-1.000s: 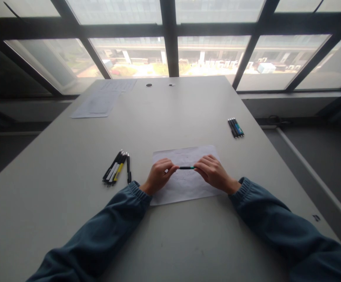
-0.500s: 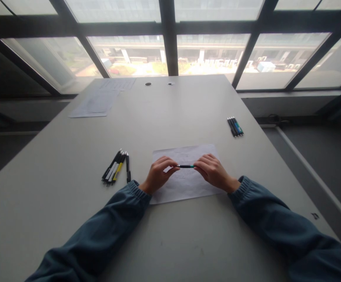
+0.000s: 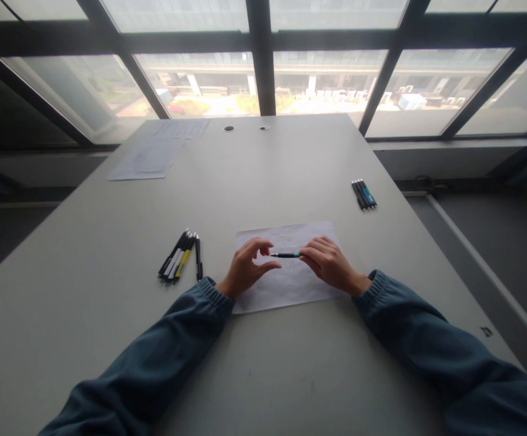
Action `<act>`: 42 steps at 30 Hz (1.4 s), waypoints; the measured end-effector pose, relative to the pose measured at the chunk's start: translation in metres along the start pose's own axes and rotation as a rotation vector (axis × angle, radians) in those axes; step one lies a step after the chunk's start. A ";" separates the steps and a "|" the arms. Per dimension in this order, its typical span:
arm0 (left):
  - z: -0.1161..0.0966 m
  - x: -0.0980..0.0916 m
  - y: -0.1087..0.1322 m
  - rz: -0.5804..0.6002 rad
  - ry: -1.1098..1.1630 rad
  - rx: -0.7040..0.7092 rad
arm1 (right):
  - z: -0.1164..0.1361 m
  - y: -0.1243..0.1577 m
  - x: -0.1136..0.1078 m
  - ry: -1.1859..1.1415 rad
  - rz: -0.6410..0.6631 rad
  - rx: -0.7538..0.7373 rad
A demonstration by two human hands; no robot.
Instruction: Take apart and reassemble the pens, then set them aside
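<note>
A dark pen (image 3: 286,255) with a green part lies level in the air above a white sheet of paper (image 3: 286,293). My right hand (image 3: 329,262) pinches its green end. At the other end, the silvery tip sits between the parted thumb and fingers of my left hand (image 3: 249,264), which is open and holds nothing. Left of my left hand, several black, white and yellow pens (image 3: 177,259) lie in a group on the table, with one black pen (image 3: 198,257) beside them.
Several black and blue pens (image 3: 364,194) lie side by side at the right of the grey table (image 3: 263,188). Papers (image 3: 148,157) rest at the far left. Two round holes are near the far edge, before the windows.
My left thumb and fingers have parted and let go of the pen's tip. My right hand still holds the green end, nearly in the same place.
</note>
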State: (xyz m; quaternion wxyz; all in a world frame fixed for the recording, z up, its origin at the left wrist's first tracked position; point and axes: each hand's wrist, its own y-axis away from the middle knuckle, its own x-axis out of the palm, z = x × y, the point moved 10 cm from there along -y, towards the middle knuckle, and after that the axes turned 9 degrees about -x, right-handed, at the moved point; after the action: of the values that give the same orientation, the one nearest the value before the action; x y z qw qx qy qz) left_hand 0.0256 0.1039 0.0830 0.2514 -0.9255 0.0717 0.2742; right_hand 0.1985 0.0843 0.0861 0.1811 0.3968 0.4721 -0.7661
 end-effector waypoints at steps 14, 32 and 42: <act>-0.005 0.008 -0.001 0.100 -0.017 0.010 | 0.003 -0.001 0.000 0.006 0.005 -0.019; -0.011 0.007 0.001 0.076 0.074 0.050 | 0.002 -0.001 -0.001 0.007 -0.001 -0.012; 0.008 0.011 0.000 0.120 0.019 -0.084 | 0.002 0.000 -0.001 -0.008 -0.011 -0.024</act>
State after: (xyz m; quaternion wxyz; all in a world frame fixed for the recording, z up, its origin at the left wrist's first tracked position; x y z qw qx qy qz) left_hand 0.0306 0.1076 0.0714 0.1947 -0.9318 0.1177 0.2829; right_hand 0.1976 0.0823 0.0875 0.1834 0.3889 0.4828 -0.7629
